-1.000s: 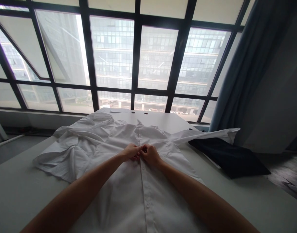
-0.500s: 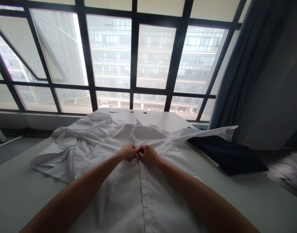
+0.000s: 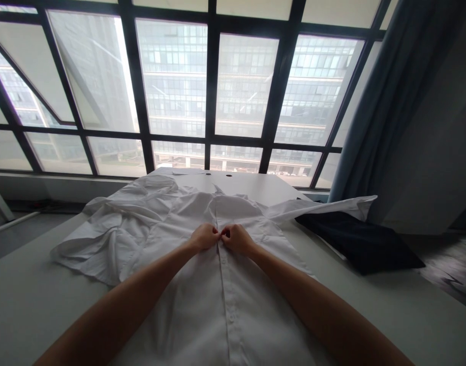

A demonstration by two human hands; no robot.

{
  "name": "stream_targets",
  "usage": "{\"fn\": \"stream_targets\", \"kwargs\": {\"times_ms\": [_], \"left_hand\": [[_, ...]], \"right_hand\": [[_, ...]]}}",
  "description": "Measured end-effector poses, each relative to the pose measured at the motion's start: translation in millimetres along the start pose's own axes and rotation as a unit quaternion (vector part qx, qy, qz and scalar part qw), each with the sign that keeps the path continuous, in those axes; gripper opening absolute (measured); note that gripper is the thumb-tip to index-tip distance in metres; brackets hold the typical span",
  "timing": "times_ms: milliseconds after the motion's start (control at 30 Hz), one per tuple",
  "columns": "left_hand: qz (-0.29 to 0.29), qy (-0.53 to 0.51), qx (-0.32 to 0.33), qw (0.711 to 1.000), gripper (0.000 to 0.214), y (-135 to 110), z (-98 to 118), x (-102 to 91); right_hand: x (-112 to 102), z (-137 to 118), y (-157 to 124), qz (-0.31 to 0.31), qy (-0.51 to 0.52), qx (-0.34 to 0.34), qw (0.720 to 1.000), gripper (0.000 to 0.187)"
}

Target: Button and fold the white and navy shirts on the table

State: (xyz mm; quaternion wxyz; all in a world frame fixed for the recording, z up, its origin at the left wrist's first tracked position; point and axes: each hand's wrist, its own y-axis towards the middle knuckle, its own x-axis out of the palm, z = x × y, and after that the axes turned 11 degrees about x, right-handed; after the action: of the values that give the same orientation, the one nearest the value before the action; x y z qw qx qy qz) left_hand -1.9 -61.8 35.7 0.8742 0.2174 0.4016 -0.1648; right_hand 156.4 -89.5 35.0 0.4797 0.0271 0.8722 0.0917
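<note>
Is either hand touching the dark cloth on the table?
No, the left hand and right hand are together at the front of the white shirt, away from the dark cloth.

White cotton button-front shirt (image 3: 202, 315), under the grip: no readable label, brand or print. Nothing legible anywhere else in view.
</note>
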Motion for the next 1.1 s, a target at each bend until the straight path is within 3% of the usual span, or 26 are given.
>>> {"fn": "stream_targets", "kwargs": {"times_ms": [167, 400, 567, 767, 1100], "left_hand": [[-0.031, -0.026, 0.022, 0.999, 0.022, 3.6, -5.7, -1.1], [-0.058, -0.062, 0.041, 0.996, 0.022, 1.0, -2.2, -9.6], [-0.074, -0.099, -0.01, 0.992, 0.021, -2.0, 2.3, -11.1], [-0.052, -0.111, -0.039, 0.992, 0.024, -1.4, 0.5, -6.7], [-0.007, 0.013, 0.06, 0.998, 0.016, 1.9, -3.3, -2.0]], "right_hand": [[-1.9, 0.4, -0.3, 0.0, -0.007, 0.021, 1.0, 0.02], [-2.7, 7.5, 4.7, -0.019, 0.0, -0.013, 1.0, 0.018], [-1.9, 7.1, 6.0, -0.018, -0.001, -0.011, 1.0, 0.019], [0.3, 3.1, 2.6, 0.006, -0.012, 0.017, 1.0, 0.018], [-3.9, 2.7, 2.1, -0.012, -0.048, -0.005, 0.999, 0.021]]}}
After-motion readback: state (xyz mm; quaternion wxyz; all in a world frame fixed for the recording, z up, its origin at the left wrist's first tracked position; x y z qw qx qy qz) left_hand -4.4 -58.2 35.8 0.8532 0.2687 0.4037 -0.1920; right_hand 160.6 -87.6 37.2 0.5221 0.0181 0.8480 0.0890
